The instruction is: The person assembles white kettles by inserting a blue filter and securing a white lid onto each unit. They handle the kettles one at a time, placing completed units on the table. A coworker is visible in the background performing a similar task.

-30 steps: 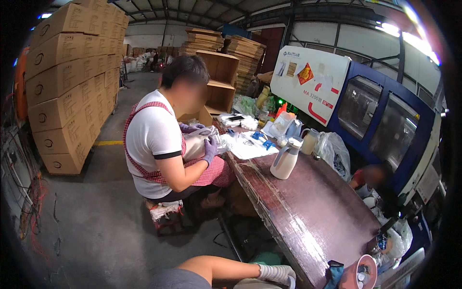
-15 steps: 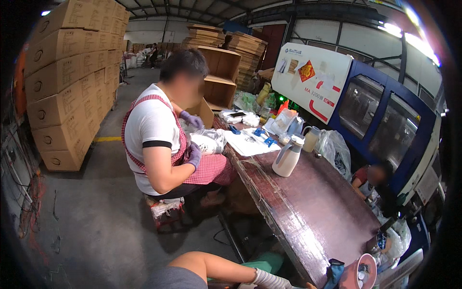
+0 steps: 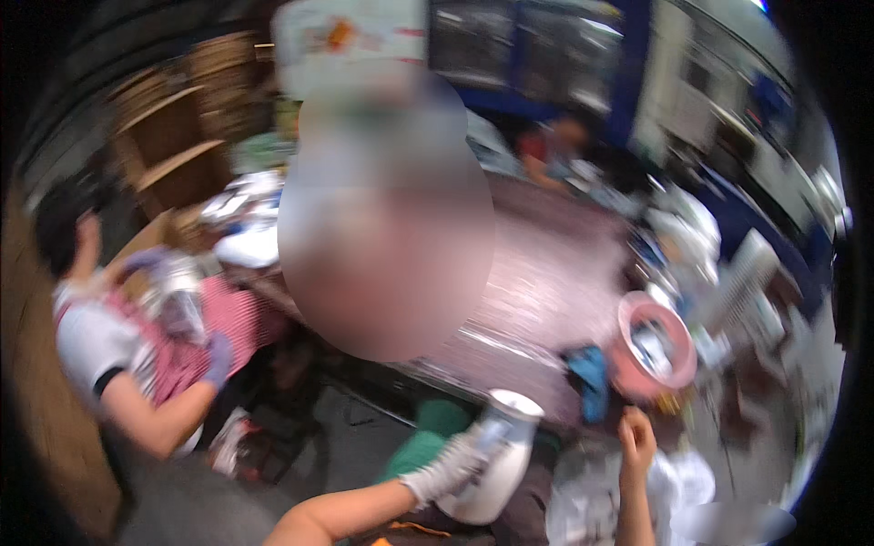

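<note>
**Jug in your left hand, right hand free-standing at 4 o'clock**

Your left hand (image 3: 455,466), in a pale glove, is closed on the jug (image 3: 499,475) at its grey handle side. The jug sits between 5 and 6 o'clock in your view, just in front of the tabletop's (image 3: 537,300) near edge, its white top leaning toward 1 o'clock. Your bare right hand (image 3: 637,439) is raised at 4 o'clock, well apart from the jug, with its fingers curled in; blur means you cannot tell whether it has hold of anything. Just beyond it, toward 12 o'clock from that hand, is a pink bucket (image 3: 628,371) with pale things inside, and a blue cloth (image 3: 590,387) hangs near the tabletop's edge, to the bucket's left.

Between 8 and 9 o'clock sits a co-worker (image 3: 109,341) in purple gloves, with a clear bag (image 3: 182,309) at the lap. Another person (image 3: 539,155) is past the tabletop, between 1 and 2 o'clock. A blurred patch hides much of the tabletop's left part
</note>
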The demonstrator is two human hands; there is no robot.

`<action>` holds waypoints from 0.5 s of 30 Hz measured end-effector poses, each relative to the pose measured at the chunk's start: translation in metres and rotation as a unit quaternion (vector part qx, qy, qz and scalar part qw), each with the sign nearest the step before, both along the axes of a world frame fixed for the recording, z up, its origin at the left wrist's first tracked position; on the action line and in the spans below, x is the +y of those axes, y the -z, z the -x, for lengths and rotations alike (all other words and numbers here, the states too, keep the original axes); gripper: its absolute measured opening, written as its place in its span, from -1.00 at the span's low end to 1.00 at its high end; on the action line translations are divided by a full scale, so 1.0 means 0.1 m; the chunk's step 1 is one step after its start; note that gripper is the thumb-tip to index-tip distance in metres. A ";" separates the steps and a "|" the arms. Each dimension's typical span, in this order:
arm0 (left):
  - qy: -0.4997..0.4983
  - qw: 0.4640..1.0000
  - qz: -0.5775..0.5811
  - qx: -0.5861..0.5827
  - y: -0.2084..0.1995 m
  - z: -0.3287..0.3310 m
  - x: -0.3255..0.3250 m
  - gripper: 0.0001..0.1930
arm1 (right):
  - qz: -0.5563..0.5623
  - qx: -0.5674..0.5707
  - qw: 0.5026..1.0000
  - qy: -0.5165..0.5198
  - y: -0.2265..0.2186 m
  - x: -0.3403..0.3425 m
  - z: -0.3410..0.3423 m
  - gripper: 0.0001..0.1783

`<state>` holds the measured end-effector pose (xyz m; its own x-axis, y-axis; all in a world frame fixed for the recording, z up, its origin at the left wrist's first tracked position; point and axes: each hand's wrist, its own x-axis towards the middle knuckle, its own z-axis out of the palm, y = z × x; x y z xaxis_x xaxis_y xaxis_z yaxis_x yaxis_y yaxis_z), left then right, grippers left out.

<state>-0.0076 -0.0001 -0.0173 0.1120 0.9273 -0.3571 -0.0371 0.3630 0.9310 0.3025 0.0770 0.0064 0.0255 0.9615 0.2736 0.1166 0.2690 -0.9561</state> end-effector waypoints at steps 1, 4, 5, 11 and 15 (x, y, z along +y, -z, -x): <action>-0.040 0.993 0.034 -0.106 0.02 0.01 0.01 -0.75 | -0.058 -0.058 0.996 0.031 0.04 0.17 -0.09 -0.86; -0.057 0.972 0.070 -0.217 -0.14 0.00 0.07 -0.72 | -0.076 -0.058 0.992 0.078 -0.14 0.60 -0.26 -0.83; -0.046 0.973 0.072 -0.215 -0.20 -0.05 0.11 -0.72 | -0.083 -0.085 0.988 0.098 -0.18 0.73 -0.40 -0.82; -0.001 0.971 0.105 -0.215 -0.21 0.05 0.26 -0.72 | 0.001 -0.348 0.926 0.147 -0.41 1.59 -0.66 -0.73; 0.008 0.970 0.127 -0.207 -0.20 0.08 0.29 -0.71 | 0.119 -0.564 0.805 0.145 -0.13 2.23 -0.79 -0.74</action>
<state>-0.0153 0.0291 0.0031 0.3082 0.8128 -0.4944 -0.3820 0.5817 0.7181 0.3811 0.3001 0.0192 0.1228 0.9885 0.0880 0.9703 -0.1010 -0.2197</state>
